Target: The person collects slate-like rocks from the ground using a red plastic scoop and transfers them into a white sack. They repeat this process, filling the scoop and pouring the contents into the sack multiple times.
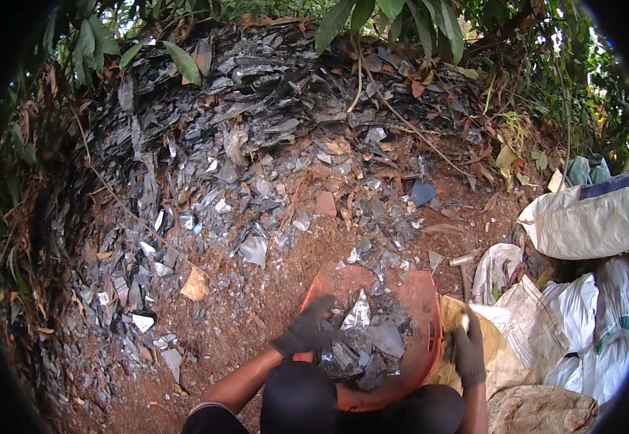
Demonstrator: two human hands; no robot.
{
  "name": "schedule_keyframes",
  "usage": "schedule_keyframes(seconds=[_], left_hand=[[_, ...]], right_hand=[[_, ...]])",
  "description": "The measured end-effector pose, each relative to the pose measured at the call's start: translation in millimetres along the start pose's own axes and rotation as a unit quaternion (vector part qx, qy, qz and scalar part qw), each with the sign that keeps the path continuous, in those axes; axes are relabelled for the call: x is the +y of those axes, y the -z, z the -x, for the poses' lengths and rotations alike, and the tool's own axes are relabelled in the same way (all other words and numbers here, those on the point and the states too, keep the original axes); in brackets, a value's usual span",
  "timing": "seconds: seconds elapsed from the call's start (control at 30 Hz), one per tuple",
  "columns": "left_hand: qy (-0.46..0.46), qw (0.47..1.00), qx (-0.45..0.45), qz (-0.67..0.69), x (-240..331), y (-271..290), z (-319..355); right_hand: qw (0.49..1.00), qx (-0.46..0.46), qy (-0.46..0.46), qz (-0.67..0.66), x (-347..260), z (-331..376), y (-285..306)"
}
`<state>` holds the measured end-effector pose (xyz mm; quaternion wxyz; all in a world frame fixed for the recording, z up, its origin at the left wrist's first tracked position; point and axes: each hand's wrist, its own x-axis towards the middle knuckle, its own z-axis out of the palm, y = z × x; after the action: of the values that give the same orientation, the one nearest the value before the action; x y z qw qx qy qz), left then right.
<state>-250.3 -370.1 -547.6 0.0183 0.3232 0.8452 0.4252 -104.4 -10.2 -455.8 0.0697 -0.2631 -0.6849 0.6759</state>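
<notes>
Jagged grey shards in an orange plastic basin
My left hand spreads wide beside them; right hand's grip, I can't tell.

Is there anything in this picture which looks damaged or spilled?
Yes. Jagged grey shards lie scattered over the reddish soil beyond and left of the orange basin, which holds similar broken pieces. Their irregular, angular outlines suggest breakage; whether any spilled from the basin, I cannot tell.

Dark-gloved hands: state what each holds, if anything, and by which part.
The left dark-gloved hand, spread by the rounded orange basin, shows nothing held. With the right dark-gloved hand, it cannot be told through blur.
</notes>
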Motion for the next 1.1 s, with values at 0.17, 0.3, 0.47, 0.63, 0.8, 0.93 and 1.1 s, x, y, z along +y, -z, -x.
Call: schedule_keyframes(seconds=[0.17,0.3,0.47,0.63,0.8,0.93,1.1], left_hand=[[0.198,0.957,0.161,-0.139,-13,26,41],[0.392,0.909,0.013,0.143,-52,10,89],[0.432,0.881,0.031,0.193,-25,-8,50],[0.412,0.898,0.043,0.148,-51,-37,34],[0.391,0.874,0.072,0.279,-50,-43,45],[0.458,0.863,0.000,0.213,-46,-25,52],[0.442,0.870,-0.015,0.219,-31,1,4]], right_hand=[[0.905,0.079,0.267,0.321,16,-91,-25],[0.891,0.120,0.060,0.434,65,-43,-14],[0.976,0.083,0.051,0.196,103,-8,-2],[0.987,0.049,0.039,0.149,91,-25,-6],[0.998,-0.003,-0.037,-0.055,113,-10,4],[0.983,0.026,-0.131,-0.127,105,16,-6],[0.983,0.044,-0.080,-0.162,102,-13,3]])
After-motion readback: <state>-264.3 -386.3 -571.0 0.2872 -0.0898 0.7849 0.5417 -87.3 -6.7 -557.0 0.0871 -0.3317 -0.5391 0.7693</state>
